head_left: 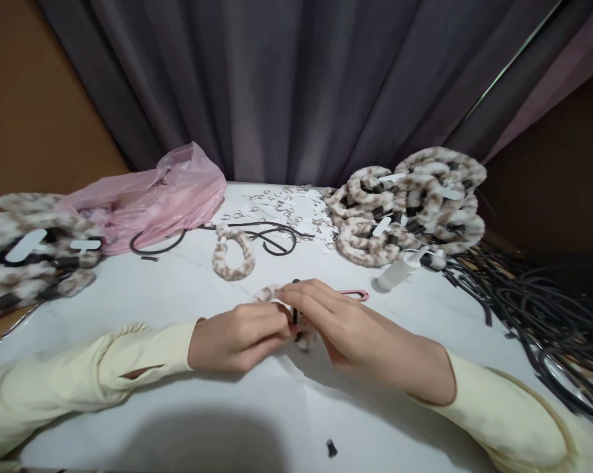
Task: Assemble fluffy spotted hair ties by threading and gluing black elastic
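Note:
In the middle of the white table, both my hands are on a fluffy brown-and-white ring (305,340) with black parts. My left hand (247,336) is closed, its fingertips pinching the ring beside a black strip (295,310). Over the other side curves my right hand (348,322), its fingers bent onto the top of the strip and the ring. Much of the ring is covered by my fingers. A pink-handled tool (359,295) lies just beyond my right hand. Farther back rests another fluffy ring (233,255).
Fluffy rings with white tags are piled at left (74,266) and right (370,246). A pink plastic bag (163,194), loose black cord (281,230) and small metal clasps (276,205) lie behind. A white bottle (397,270) leans near tangled black cords (547,309). A black scrap (331,449) lies in front.

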Demonstrator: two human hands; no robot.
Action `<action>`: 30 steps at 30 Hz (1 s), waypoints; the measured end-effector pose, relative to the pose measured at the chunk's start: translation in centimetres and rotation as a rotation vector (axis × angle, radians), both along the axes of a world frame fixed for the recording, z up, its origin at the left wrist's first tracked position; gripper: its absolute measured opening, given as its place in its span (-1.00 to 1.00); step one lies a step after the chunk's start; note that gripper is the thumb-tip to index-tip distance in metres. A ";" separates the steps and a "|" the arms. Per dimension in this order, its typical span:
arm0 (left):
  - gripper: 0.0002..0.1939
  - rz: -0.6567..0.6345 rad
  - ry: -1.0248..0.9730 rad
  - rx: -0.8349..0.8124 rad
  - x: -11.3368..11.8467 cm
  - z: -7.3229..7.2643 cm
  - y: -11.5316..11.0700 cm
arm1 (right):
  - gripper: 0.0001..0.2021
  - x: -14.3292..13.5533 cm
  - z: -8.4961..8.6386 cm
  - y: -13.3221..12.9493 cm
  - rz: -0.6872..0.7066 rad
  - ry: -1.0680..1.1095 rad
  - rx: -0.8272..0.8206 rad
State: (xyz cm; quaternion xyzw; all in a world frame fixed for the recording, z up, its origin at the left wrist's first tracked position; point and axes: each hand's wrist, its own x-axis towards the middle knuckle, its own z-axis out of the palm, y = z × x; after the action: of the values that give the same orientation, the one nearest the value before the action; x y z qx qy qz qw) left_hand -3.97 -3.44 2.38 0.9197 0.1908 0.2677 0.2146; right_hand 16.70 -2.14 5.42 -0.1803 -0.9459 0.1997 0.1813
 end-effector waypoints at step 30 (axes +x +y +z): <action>-0.82 0.246 -0.223 0.053 1.0 -3.1 -0.7 | -0.85 -0.4 -1.9 1.2 -0.233 -0.121 -0.175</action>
State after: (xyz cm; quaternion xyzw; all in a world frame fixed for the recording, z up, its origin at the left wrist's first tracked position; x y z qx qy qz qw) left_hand -3.02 -4.11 -0.72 0.8593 0.2700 0.3975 0.1754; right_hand 16.29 -0.98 3.48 -0.3154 -0.9069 0.2477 0.1294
